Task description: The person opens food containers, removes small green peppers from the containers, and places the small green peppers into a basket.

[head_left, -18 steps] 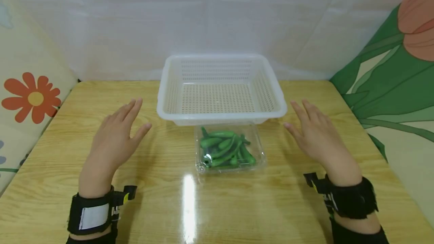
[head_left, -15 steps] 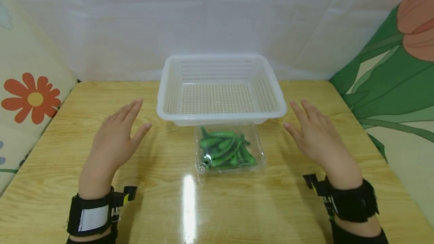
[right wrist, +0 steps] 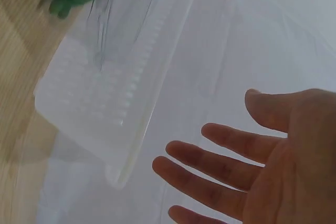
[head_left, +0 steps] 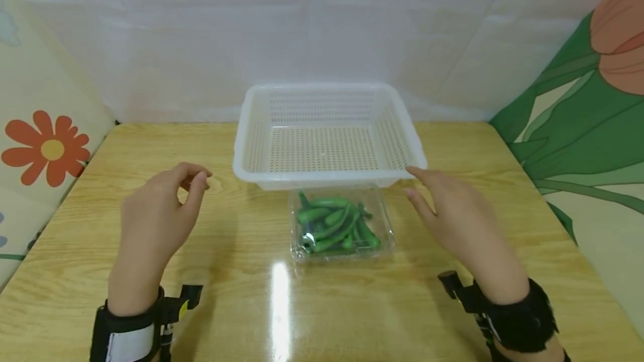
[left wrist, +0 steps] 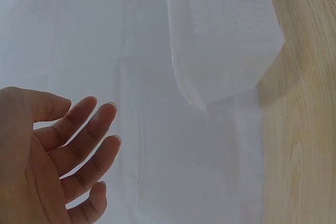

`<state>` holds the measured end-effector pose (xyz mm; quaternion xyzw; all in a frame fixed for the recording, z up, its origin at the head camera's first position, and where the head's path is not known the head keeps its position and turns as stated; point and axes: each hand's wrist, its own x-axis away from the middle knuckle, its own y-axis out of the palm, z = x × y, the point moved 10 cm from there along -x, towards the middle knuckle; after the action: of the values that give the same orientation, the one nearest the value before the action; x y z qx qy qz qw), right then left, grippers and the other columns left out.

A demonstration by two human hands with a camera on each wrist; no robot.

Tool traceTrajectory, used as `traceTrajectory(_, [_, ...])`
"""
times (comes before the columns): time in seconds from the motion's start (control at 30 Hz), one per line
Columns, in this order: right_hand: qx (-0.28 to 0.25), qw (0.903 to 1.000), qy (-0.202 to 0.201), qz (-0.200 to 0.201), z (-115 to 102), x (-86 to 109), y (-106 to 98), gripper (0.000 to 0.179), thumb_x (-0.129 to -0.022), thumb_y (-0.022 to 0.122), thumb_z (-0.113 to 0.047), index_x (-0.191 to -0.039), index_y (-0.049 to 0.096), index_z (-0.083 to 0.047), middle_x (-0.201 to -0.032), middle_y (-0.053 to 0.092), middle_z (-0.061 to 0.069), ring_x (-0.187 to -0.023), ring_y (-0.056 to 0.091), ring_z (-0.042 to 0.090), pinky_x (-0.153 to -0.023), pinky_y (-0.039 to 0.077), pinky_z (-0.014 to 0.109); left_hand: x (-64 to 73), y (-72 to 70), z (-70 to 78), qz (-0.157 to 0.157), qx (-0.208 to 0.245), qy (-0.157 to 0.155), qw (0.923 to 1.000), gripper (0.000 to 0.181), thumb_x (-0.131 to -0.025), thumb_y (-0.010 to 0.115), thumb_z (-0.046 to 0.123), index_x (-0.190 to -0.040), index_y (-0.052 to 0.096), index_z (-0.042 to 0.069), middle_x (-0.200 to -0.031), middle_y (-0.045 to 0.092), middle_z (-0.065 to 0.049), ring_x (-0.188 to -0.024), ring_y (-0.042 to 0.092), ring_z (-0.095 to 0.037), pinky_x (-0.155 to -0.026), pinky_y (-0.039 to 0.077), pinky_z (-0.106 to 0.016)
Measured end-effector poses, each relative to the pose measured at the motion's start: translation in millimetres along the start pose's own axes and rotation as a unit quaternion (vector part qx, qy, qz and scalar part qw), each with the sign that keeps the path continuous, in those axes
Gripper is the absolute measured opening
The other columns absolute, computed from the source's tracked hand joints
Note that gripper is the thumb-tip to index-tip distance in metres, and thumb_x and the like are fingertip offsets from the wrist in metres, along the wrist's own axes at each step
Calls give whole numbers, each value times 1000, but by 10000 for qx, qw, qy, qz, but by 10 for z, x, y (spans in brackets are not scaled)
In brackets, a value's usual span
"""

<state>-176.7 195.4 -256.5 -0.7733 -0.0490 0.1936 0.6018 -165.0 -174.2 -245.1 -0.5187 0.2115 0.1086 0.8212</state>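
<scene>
A clear plastic box filled with several green chili peppers lies on the table, close in front of a white perforated basket. My left hand hovers left of the box with its fingers loosely bent, holding nothing. In the left wrist view that hand's fingers curve slightly, apart from the basket. To the box's right is my right hand, also holding nothing; its index fingertip overlaps the basket's front right corner in the head view. The right wrist view shows its fingers spread, away from the basket.
The wooden table runs back to a white cloth backdrop. Floral panels stand at the left and right sides. Each wrist wears a black strap with a small camera mount.
Both hands have shifted: the left hand's fingers have curled from straight, and the right hand has moved left toward the box and basket corner. The box and basket stay put.
</scene>
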Motion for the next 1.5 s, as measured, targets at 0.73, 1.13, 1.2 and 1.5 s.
traceTrajectory(0.73, [-238,9968,-763,14,-306,27,278,38,-97,66,-21,-127,62,0,-119,68,17,-95,69,35,-75,59,50,235,1270,412,-2851,3673,-1076,8788,38,-105,49,20,-136,51,-3,-124,61,-19,-107,63,-31,-87,55,-46])
traceTrajectory(1.13, [-137,9959,-858,-267,-467,37,401,39,-96,68,-25,-126,63,-1,-121,67,15,-108,64,35,-90,54,52,337,1601,360,-2794,4995,-2132,7918,47,-104,46,13,-138,37,-17,-134,48,-36,-111,59,-45,-86,58,-47])
traceTrajectory(1.2, [-96,9957,-880,-283,-491,41,419,39,-96,68,-25,-126,63,-1,-122,67,14,-109,64,34,-92,53,52,338,1624,361,-2817,5045,-2145,7875,46,-104,45,12,-137,38,-18,-134,48,-36,-113,59,-46,-87,58,-46])
traceTrajectory(1.5, [32,9948,-994,-209,-561,53,446,38,-95,69,-26,-125,65,-3,-118,68,12,-105,65,32,-90,54,50,376,1728,353,-2947,5239,-2240,7672,47,-104,46,17,-137,41,-15,-126,56,-31,-102,65,-30,-86,58,-41])
